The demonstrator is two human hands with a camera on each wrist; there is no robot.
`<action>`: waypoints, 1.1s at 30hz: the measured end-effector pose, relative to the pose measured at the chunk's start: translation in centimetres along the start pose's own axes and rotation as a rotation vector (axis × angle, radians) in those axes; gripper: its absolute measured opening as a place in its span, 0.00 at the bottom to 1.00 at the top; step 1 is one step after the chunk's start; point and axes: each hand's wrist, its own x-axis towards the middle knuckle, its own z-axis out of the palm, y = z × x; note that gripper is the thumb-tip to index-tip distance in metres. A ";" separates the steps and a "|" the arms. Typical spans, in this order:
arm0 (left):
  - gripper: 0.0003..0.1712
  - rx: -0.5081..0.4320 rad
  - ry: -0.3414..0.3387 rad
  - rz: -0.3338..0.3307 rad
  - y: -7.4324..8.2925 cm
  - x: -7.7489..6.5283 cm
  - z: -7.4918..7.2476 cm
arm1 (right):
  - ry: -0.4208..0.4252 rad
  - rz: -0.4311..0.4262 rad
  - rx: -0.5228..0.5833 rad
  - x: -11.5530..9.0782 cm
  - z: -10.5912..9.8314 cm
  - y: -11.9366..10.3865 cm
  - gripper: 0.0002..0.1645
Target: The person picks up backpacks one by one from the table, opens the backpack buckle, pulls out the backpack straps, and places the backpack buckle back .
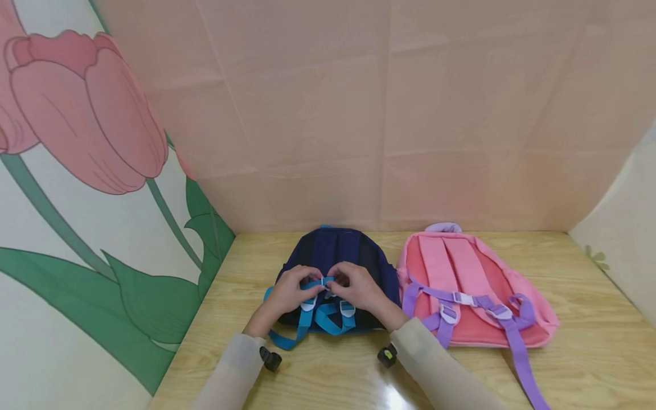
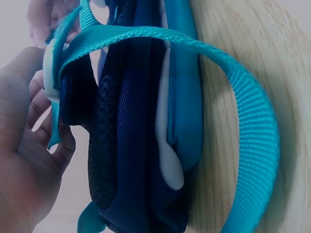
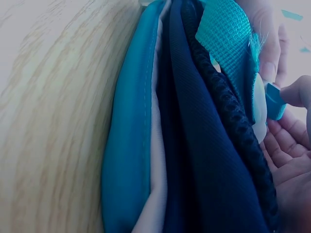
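A navy backpack (image 1: pixel 369 267) lies with its shoulder straps up at the middle of the table. Across it runs a blue chest strap (image 1: pixel 310 284) with a small white buckle (image 1: pixel 324 281). My left hand (image 1: pixel 289 293) pinches the strap left of the buckle, while my right hand (image 1: pixel 361 289) pinches the buckle's right side, the two sets of fingertips nearly meeting. White adjusters (image 1: pixel 347 308) hold the blue shoulder webbing (image 1: pixel 303 327). In the right wrist view, blue webbing (image 3: pixel 275 103) shows at my right thumb; the fingertips partly hide the buckle.
To the right lies a pink backpack (image 1: pixel 492 273), touching the navy one, with purple straps (image 1: pixel 525 364) and a fastened white buckle (image 1: pixel 463 298). One purple strap trails toward the near edge. A pinkish sheet (image 1: pixel 384 125) hangs behind the wooden table (image 1: pixel 328 376).
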 end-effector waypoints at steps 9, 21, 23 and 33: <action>0.11 -0.014 -0.011 -0.029 -0.1 -0.1 0.1 | 0.040 -0.007 -0.003 -0.4 -0.4 0.6 0.07; 0.11 -0.006 -0.010 -0.013 -0.1 -0.1 0.2 | -0.016 0.020 0.042 -0.2 -0.6 0.2 0.11; 0.10 -0.006 -0.011 -0.008 -0.1 -0.1 0.2 | -0.021 0.015 0.033 0.0 -0.5 0.1 0.11; 0.10 -0.004 0.003 0.023 -0.4 0.2 0.4 | -0.033 -0.007 -0.026 0.4 -0.5 0.1 0.08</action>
